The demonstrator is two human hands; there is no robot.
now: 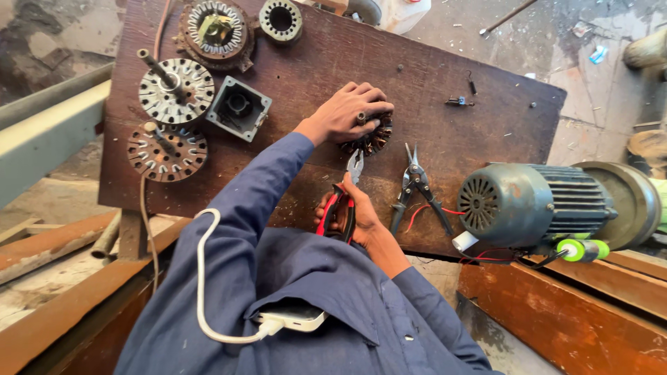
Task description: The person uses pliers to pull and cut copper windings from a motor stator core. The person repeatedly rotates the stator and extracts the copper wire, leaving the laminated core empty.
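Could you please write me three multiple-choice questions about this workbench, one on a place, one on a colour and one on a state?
1. Where does the spare pair of cutters lie?
A. between the red-handled pliers and the green motor
B. on the floor
C. on top of the grey square housing

2. What colour are the handles of the pliers in the right hand?
A. blue
B. red and black
C. yellow

3. What is the left hand doing?
A. hanging free in the air
B. holding a hammer
C. pressing down on the wound coil piece

Answers: 1 A, the cutters lie on the board between those two; 2 B, red and black grips show in the fist; 3 C, the fingers cover the coil piece on the board.
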